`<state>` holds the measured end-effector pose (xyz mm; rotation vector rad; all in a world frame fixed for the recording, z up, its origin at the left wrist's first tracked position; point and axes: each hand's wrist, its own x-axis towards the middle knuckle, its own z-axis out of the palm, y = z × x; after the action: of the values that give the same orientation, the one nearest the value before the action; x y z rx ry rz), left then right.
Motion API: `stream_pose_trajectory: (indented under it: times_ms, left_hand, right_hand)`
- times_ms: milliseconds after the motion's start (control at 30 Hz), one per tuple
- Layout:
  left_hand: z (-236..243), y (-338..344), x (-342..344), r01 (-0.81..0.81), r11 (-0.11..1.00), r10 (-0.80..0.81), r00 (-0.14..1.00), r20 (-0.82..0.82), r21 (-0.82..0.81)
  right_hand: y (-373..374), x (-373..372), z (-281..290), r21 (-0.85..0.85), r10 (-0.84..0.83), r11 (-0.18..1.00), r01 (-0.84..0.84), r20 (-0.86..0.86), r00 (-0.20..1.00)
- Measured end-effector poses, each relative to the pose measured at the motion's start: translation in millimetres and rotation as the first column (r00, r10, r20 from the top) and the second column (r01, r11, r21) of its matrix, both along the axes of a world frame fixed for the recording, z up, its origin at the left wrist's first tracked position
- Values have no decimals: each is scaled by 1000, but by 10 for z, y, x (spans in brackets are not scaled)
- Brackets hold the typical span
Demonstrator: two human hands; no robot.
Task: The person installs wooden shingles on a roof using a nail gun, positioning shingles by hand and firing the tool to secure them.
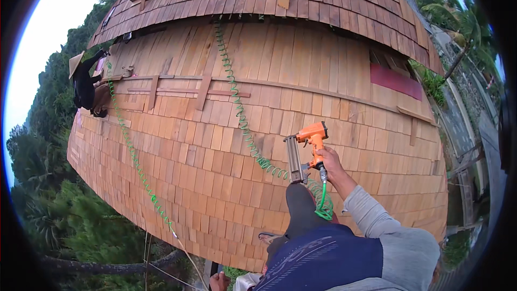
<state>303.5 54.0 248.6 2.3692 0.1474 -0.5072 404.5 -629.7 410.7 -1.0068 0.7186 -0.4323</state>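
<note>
Well, I'm looking over a broad sloping roof of brown wooden shingles [215, 156], dark green trees [70, 221] beyond its left edge, a dark-clothed co-worker [84, 82] far left, hands too small to make out. Nearest me, the left hand [219, 281] is cut off by the frame; I can't tell its grip. Near right, the right hand [332, 164] is wrapped round an orange nail gun [316, 145] with a straight silvery magazine [293, 156], bright green hose [325, 199] at its base.
</note>
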Motion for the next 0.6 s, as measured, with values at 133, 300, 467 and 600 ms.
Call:
stream_pose_trajectory:
  times_ms: [133,300,467,600]
  left_hand:
    - [649,-1125,730,-80,896,8,987,-163,-438]
    - [145,-1935,1038,656,720,-500,717,485,-228]
    - [602,-3110,1592,427,876,-477,836,-272,-225]
    - [998,-3470,1933,495,856,-517,817,-254,-150]
  right_hand:
    - [-573,-278,-139,85,-311,946,312,-26,950]
    - [-1447,-859,-800,228,-503,828,513,-103,858]
    - [-1828,-1231,-863,471,-730,498,728,-226,645]
    - [-1886,-1380,-678,556,-811,227,800,-347,471]
